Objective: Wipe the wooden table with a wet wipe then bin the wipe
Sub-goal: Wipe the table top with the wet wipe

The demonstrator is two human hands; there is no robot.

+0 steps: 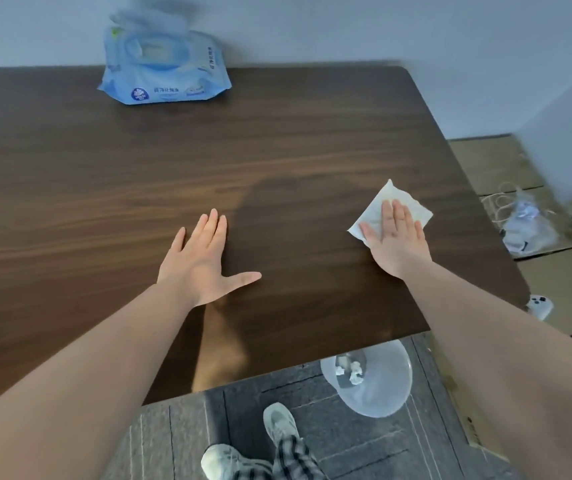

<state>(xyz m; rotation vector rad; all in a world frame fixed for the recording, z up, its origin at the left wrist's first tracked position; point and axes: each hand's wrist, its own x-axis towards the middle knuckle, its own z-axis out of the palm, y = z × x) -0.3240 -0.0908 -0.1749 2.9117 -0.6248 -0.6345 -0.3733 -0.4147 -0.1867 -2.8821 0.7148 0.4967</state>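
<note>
A dark wooden table (277,140) fills most of the view. On its right side lies a white wet wipe (378,207), spread flat, with my right hand (397,237) pressed palm-down on it, fingers straight. My left hand (205,261) rests flat on the bare wood near the middle, fingers apart, holding nothing. A clear plastic bin (378,393) stands on the floor just past the table's near edge, below my right arm, with a few crumpled white wipes inside.
A blue wet-wipe pack (163,67) with its lid up sits at the table's far edge by the wall. Cardboard, cables and a plastic bag (530,223) lie on the floor to the right. My shoes (277,424) stand on the grey floor.
</note>
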